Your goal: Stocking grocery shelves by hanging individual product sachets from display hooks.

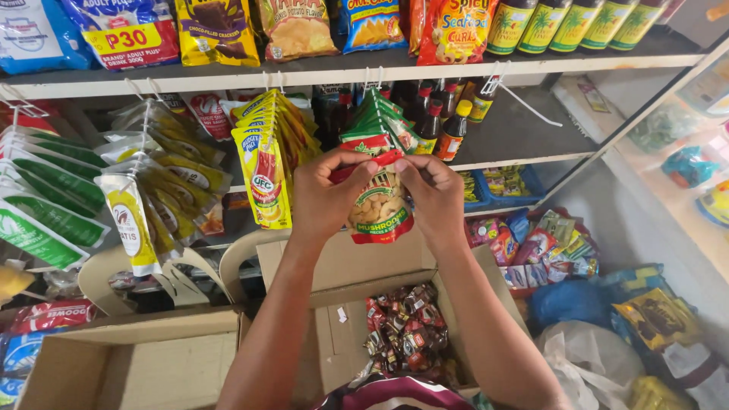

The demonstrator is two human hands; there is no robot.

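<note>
Both of my hands are raised in front of a shop shelf and pinch the top edge of a red and green pouch of sliced mushrooms (379, 207). My left hand (323, 194) grips its upper left corner. My right hand (434, 196) grips its upper right corner. The pouch hangs upright between them, just below a bunch of matching pouches (380, 121) that hang from a white hook. Directly under my arms stands an open cardboard box (334, 334) with several small red and brown sachets (402, 330) inside.
Yellow sauce pouches (266, 163) and pale yellow pouches (140, 201) hang from hooks to the left. Dark sauce bottles (448, 121) stand behind. Snack bags (296, 26) line the top shelf. A second open box (133, 364) lies at lower left, mixed packets (543, 247) at right.
</note>
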